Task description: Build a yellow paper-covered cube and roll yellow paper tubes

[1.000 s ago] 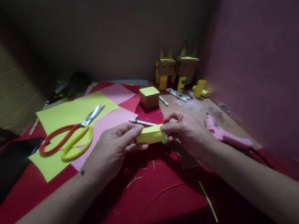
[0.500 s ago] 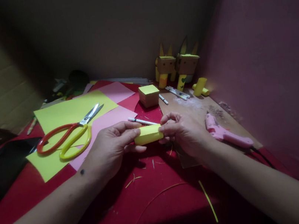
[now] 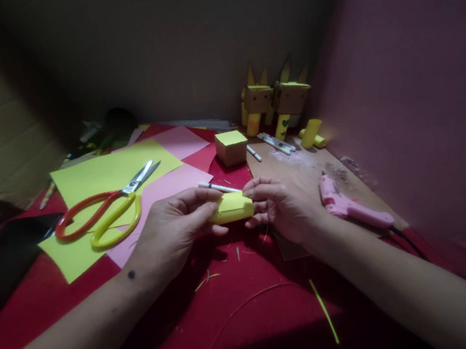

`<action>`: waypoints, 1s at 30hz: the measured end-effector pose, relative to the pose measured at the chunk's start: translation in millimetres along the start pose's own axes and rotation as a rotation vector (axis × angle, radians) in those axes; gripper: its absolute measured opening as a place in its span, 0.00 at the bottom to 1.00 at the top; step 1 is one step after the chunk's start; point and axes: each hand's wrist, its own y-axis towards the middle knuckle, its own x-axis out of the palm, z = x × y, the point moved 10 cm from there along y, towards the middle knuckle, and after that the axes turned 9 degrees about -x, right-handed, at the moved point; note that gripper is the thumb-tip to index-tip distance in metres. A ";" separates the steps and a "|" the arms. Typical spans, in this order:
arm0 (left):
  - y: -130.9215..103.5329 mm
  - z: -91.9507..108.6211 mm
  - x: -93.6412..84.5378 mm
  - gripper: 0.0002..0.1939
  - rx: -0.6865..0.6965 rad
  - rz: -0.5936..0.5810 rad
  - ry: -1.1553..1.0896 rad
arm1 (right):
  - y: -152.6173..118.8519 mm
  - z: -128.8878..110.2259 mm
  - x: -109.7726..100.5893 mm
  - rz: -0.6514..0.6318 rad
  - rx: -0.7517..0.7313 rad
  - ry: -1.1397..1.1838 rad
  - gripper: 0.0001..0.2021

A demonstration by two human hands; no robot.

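A small piece of yellow paper (image 3: 233,208), curled into a roll, is held between my two hands above the red cloth. My left hand (image 3: 178,220) pinches its left end between thumb and fingers. At the other end, my right hand (image 3: 276,203) grips the upper right edge with its fingertips. Just behind the roll lies a white marker (image 3: 219,186), partly covered by the paper and fingers. Beyond it stands a small cardboard box (image 3: 232,150) with a yellow top.
Scissors with red and yellow handles (image 3: 107,211) rest on yellow paper (image 3: 97,177) at left. A pink glue gun (image 3: 351,206) lies on cardboard (image 3: 302,170) at right. Two box figures (image 3: 291,96), markers (image 3: 276,143) and yellow paper tubes (image 3: 311,135) are behind. Paper strips (image 3: 325,311) lie in front.
The yellow paper has turned in my hands and its near side now looks more rounded. My right thumb and fingers have shifted on its right end.
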 end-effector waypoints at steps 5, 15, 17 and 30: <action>2.7 -2.7 -0.3 0.09 -0.002 0.005 0.018 | 0.6 0.9 2.7 0.004 -0.052 -0.059 0.17; 1.2 -2.8 2.7 0.09 -0.016 -0.038 -0.008 | -2.9 -4.2 3.6 0.085 -0.137 -0.112 0.15; 0.5 -1.2 5.0 0.10 -0.021 -0.049 0.003 | -4.0 -5.1 6.0 0.079 -0.155 -0.123 0.14; -1.5 0.4 0.0 0.12 -0.035 0.035 0.035 | -7.7 -7.2 7.7 0.075 -0.157 -0.091 0.12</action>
